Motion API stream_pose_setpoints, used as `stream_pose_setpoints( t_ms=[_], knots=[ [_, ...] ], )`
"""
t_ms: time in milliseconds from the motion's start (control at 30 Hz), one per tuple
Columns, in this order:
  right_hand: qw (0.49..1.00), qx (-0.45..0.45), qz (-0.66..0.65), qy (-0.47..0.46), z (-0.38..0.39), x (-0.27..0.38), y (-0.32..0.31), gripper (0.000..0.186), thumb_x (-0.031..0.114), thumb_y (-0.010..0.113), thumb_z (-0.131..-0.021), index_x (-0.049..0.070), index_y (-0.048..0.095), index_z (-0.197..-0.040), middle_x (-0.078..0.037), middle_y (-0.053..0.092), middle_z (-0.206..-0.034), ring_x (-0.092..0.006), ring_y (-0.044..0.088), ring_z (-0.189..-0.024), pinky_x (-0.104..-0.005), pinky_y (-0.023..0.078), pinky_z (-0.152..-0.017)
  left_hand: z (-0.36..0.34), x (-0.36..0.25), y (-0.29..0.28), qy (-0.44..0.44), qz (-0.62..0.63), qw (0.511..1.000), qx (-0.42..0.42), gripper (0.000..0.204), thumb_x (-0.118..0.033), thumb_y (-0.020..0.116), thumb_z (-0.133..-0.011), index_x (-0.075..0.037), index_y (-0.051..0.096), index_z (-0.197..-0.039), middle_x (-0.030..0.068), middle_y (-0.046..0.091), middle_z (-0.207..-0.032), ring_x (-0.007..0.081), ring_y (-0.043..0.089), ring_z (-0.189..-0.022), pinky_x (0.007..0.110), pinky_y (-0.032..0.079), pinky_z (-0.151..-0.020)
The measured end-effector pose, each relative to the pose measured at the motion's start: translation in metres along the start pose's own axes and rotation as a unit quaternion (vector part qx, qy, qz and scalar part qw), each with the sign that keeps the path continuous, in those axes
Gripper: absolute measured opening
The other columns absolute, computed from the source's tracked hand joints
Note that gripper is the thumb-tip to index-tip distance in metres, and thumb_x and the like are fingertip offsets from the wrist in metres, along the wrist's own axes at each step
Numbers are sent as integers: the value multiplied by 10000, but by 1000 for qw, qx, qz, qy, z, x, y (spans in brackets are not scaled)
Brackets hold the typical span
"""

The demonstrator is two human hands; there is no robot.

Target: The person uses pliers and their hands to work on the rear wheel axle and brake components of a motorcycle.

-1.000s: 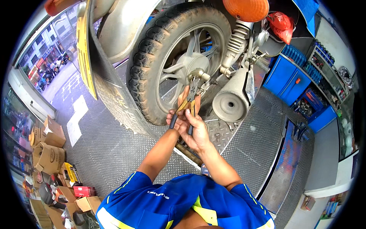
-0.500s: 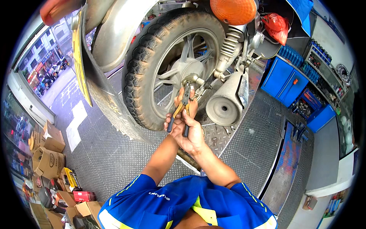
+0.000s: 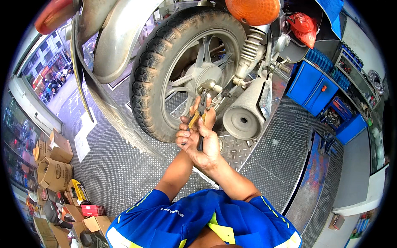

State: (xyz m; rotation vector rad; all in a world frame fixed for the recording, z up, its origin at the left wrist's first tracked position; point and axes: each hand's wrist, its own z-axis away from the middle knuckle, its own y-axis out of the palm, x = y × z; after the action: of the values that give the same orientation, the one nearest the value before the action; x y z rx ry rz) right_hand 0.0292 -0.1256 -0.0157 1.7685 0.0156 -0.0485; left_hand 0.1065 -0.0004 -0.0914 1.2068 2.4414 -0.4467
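My right hand (image 3: 206,149) is palm up, its fingers and thumb wrapped round the handles of pliers (image 3: 192,121) with yellow and dark grips. The pliers point up, their jaws at the axle end (image 3: 215,87) of a motorcycle's rear wheel (image 3: 153,74). My left hand (image 3: 210,119) reaches underneath my right wrist and the pliers. Its fingertips are bent in on either side of the jaws; whatever they pinch there is too small and covered to make out. The wheel hub (image 3: 202,78) lies right behind them.
Beside the wheel are a grey exhaust muffler (image 3: 243,120) and a shock absorber (image 3: 251,45). A loose-hanging mudguard (image 3: 111,111) is at left. Cardboard boxes (image 3: 54,173) stand at lower left, blue cabinets (image 3: 310,89) at right. The floor (image 3: 124,177) is textured metal plate.
My right fingers have closed further over the pliers' left handle, and the handles are closer together. The jaws stay at the axle end. The mudguard appears slightly shifted to the left.
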Motion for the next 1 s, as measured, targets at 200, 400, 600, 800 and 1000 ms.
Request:
stream_pose_setpoints(
  t_ms=[200,400,600,800,1000],
  knots=[
    [1000,12,2,5,3,3,-1,475,404,540,-1086,-12,543,-1314,-89,528,-1054,-200,489,-899,-366,442,-873,0,-4,-6,-71,29,996,42,338,-375,630,-1028,-61,705,-928,204,701,-762,435,677,-715,533,515,-611],
    [998,8,67,-7,1,3,-1,500,392,534,-1090,-25,523,-1366,-106,548,-1123,-253,538,-1028,-430,462,-1015,-18,-7,-20,-50,-7,982,184,301,-371,772,-951,-84,742,-1035,69,763,-910,294,665,-687,403,532,-641],
    [995,24,93,-2,3,2,1,521,396,514,-1095,-21,500,-1408,-116,555,-1148,-263,553,-1077,-444,458,-1036,-10,5,-12,-64,34,982,172,305,-356,726,-984,-53,737,-1019,126,750,-890,375,655,-693,439,529,-652],
    [994,47,101,8,8,6,-2,480,368,465,-1119,2,503,-1427,-123,593,-1156,-272,585,-1095,-471,473,-1044,-24,-3,-23,-82,87,972,203,296,-327,703,-993,-47,688,-900,201,664,-700,447,636,-632,499,489,-564],
    [988,7,155,12,15,5,-2,562,398,514,-1091,-28,486,-1457,-108,577,-1131,-261,544,-1058,-436,459,-996,-38,-10,-35,-104,174,958,205,327,-259,678,-1013,-3,650,-812,245,613,-626,460,622,-569,478,454,-517]
  ],
)
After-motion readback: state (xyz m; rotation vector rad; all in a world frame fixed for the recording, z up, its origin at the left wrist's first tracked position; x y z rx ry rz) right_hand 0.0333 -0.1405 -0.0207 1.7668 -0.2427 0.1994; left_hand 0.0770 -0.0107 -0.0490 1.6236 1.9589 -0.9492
